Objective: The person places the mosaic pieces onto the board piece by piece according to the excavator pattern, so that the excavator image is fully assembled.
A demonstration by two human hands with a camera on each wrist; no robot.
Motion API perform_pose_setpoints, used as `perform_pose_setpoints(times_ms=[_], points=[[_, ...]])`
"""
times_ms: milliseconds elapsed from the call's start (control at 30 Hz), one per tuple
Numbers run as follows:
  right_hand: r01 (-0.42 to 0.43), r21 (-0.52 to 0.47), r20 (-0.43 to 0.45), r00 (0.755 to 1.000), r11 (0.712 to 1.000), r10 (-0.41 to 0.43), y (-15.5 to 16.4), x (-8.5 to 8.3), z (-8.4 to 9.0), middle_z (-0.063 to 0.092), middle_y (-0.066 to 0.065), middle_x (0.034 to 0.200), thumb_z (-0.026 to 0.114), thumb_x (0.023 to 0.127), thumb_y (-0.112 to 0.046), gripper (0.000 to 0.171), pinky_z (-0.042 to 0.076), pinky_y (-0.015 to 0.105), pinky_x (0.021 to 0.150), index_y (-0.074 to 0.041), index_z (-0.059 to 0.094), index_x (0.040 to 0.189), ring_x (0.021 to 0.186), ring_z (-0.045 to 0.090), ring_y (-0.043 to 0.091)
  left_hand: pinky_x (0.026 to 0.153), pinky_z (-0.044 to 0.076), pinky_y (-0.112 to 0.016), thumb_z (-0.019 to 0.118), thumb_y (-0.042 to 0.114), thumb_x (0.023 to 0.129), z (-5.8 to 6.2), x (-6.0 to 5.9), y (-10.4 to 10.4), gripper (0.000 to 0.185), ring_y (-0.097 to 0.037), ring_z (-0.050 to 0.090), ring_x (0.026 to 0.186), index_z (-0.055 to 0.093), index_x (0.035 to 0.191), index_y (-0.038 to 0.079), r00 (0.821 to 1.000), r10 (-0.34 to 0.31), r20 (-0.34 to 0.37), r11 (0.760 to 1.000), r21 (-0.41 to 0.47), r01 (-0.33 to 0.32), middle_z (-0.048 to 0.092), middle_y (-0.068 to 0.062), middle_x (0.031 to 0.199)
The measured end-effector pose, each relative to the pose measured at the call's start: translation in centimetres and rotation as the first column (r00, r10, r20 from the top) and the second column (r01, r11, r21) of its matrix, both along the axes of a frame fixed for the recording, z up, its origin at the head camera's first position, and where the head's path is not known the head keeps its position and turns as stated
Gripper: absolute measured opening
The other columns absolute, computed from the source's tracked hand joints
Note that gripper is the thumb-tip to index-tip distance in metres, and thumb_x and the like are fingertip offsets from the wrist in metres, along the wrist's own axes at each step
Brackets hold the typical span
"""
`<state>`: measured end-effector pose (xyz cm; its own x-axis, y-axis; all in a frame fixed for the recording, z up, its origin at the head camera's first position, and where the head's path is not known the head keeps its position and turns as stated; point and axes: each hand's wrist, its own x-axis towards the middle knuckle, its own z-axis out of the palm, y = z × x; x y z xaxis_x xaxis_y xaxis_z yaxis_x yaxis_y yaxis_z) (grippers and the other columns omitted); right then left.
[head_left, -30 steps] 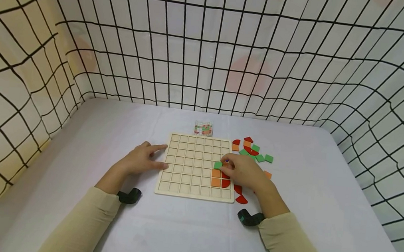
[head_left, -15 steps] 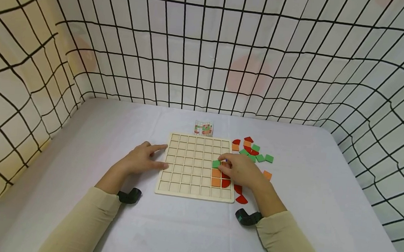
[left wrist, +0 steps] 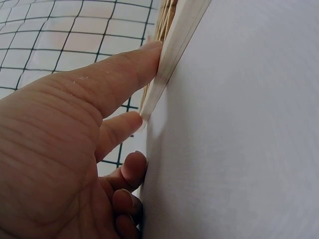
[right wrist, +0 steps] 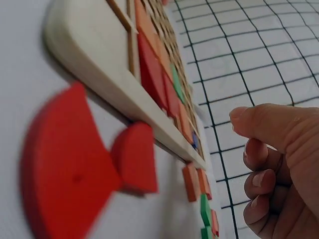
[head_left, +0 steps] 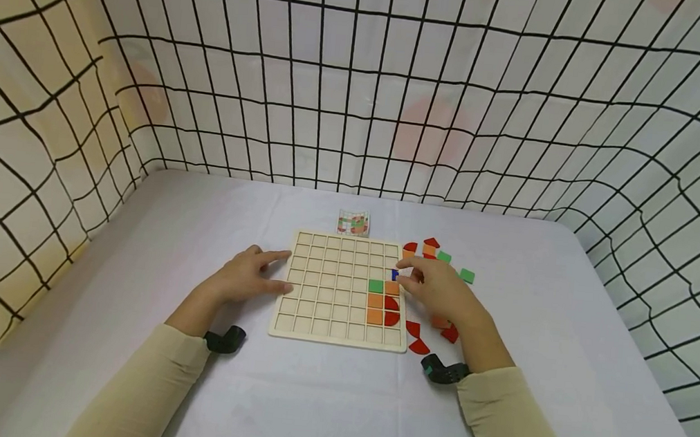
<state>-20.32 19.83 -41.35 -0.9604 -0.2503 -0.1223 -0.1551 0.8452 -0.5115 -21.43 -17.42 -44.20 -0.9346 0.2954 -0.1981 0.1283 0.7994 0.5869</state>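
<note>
A pale wooden grid board point(head_left: 321, 328) lies flat on the table. My left hand point(head_left: 246, 275) touches its left edge with thumb and index fingertip; in the left wrist view the thumb point(left wrist: 132, 67) presses against the wooden side. My right hand point(head_left: 440, 292) is over the board's right edge, thumb and index finger apart, nothing between them. A green square tile point(head_left: 376, 287) sits in a grid cell, left of an orange tile point(head_left: 392, 288). Below them are orange tiles point(head_left: 376, 301) and red rounded tiles point(head_left: 390, 318). A small blue piece point(head_left: 394, 275) shows near the right fingertips.
Loose red, orange and green pieces lie right of the board, partly hidden by the right hand, among them a green tile point(head_left: 466, 276) and a red quarter-round point(head_left: 418, 347). A patterned card point(head_left: 353, 223) lies behind the board. Black wire mesh point(head_left: 359, 115) surrounds the table.
The right hand has let go of the green tile, which now lies in its cell, and has moved right toward the loose pieces. The left hand has stayed at the board's edge.
</note>
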Motion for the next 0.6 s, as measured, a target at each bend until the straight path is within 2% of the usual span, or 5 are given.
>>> perform_pose_setpoints(times_ms=[100, 233, 400, 467, 600], points=[[0.024, -0.003, -0.026, 0.999, 1.000, -0.024, 1.2, -0.2, 0.2, 0.055, 0.004, 0.084, 0.067, 0.099, -0.030, 0.037, 0.042, 0.030, 0.060, -0.018, 0.065, 0.134, 0.074, 0.052, 0.019, 0.070, 0.036, -0.034, 0.078, 0.054, 0.084, 0.0, 0.0, 0.0, 0.083, -0.025, 0.047, 0.091, 0.046, 0.156, 0.025, 1.000, 0.001, 0.004, 1.000, -0.003, -0.001, 0.051, -0.014, 0.111], [0.086, -0.009, -0.042, 0.995, 0.996, -0.087, 2.9, -0.5, 0.3, 0.053, 0.005, 0.086, 0.066, 0.100, -0.032, 0.037, 0.043, 0.032, 0.065, -0.019, 0.064, 0.135, 0.080, 0.052, 0.022, 0.070, 0.036, -0.034, 0.078, 0.054, 0.084, 0.0, -0.1, 0.0, 0.083, -0.025, 0.047, 0.091, 0.046, 0.156, 0.025, 1.000, -0.003, 0.003, 1.000, -0.001, 0.003, 0.051, -0.014, 0.111], [0.177, -0.021, -0.015, 0.984, 0.984, -0.177, 4.9, -0.7, 0.2, 0.054, 0.008, 0.095, 0.064, 0.101, -0.033, 0.039, 0.044, 0.032, 0.067, -0.020, 0.061, 0.137, 0.089, 0.052, 0.025, 0.070, 0.036, -0.034, 0.078, 0.053, 0.084, -0.1, -0.1, 0.0, 0.083, -0.025, 0.047, 0.090, 0.046, 0.155, 0.025, 1.000, -0.007, -0.005, 1.000, 0.001, 0.007, 0.051, -0.014, 0.109], [0.204, -0.018, 0.011, 0.979, 0.979, -0.203, 5.5, -0.9, 0.1, 0.054, 0.010, 0.098, 0.064, 0.101, -0.033, 0.039, 0.044, 0.031, 0.065, -0.019, 0.060, 0.138, 0.087, 0.052, 0.024, 0.070, 0.036, -0.034, 0.078, 0.054, 0.084, -0.1, -0.1, -0.1, 0.083, -0.025, 0.047, 0.090, 0.046, 0.155, 0.025, 1.000, -0.008, -0.006, 1.000, 0.001, 0.008, 0.051, -0.014, 0.109], [0.228, -0.005, 0.078, 0.971, 0.974, -0.226, 6.2, -1.2, -0.6, 0.053, 0.011, 0.098, 0.063, 0.101, -0.031, 0.039, 0.043, 0.030, 0.059, -0.019, 0.059, 0.138, 0.071, 0.053, 0.022, 0.070, 0.036, -0.033, 0.078, 0.053, 0.084, -0.1, -0.1, 0.0, 0.084, -0.025, 0.047, 0.090, 0.046, 0.156, 0.025, 1.000, -0.006, -0.003, 1.000, 0.001, 0.006, 0.051, -0.014, 0.109]])
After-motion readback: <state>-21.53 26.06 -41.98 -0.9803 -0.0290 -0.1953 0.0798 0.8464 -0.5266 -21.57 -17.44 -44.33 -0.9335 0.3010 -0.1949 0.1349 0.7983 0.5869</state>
